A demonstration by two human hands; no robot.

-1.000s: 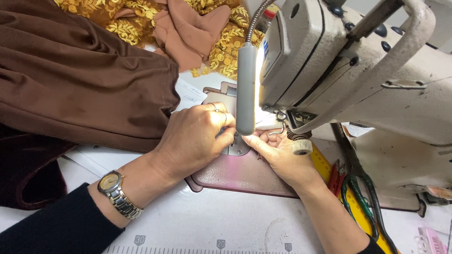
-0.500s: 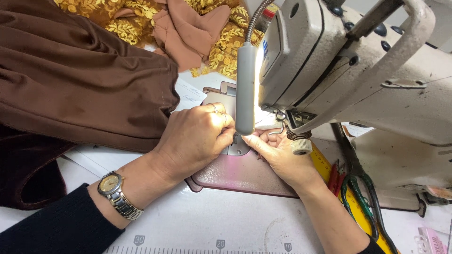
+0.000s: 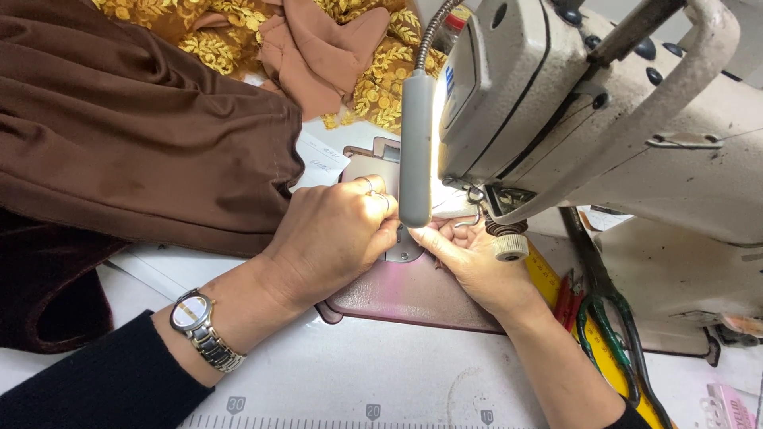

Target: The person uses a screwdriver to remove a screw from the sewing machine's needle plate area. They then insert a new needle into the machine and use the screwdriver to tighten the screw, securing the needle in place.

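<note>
Pinching at needle area: fingers point(image 3: 380, 208) of left hand point(image 3: 330, 238) curled together, tips meeting right hand point(image 3: 469, 258) beside lamp tube point(image 3: 416, 151); whether thread or small part is held cannot be told, hidden by lamp. Right fingers point(image 3: 433, 238) extended, close together, under presser foot region of sewing machine point(image 3: 604, 127). Step judged as fine setting-up at needle; steady, small fingertip movement called for. Pink plate point(image 3: 405, 290) under hands. Brown fabric point(image 3: 135, 127) left on worktop point(image 3: 334, 381). Scissors point(image 3: 608, 326) right.

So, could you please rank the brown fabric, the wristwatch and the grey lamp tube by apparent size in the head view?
1. brown fabric, by far the largest.
2. grey lamp tube.
3. wristwatch, smallest, though the tube sits nearer the camera, so this gap is unsure.
</note>
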